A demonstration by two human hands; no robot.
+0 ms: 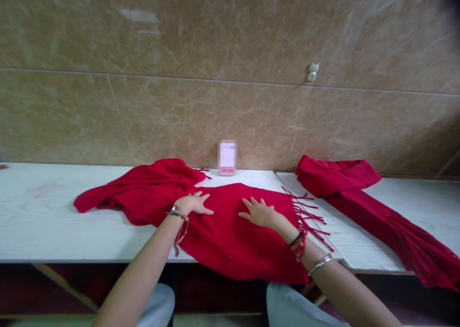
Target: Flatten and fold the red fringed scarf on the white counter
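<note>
A red fringed scarf [230, 245] lies partly spread on the white tabletop, its lower edge hanging over the front. On its left part, my left hand [196, 203] rests with fingers spread on the cloth. My right hand [259, 212] lies on the same scarf nearer its right end, fingers also apart. Neither hand grasps anything. The scarf's left portion is bunched in loose folds, and its tassels [312, 217] fan out at the right end.
To the right lies a second red scarf [359, 207], folded over at the back, its fringed end over the table's front edge. A small blurred box [227, 158] stands against the brown tiled wall [179, 116]. A little white cat-shaped piece [312, 72] is on the wall.
</note>
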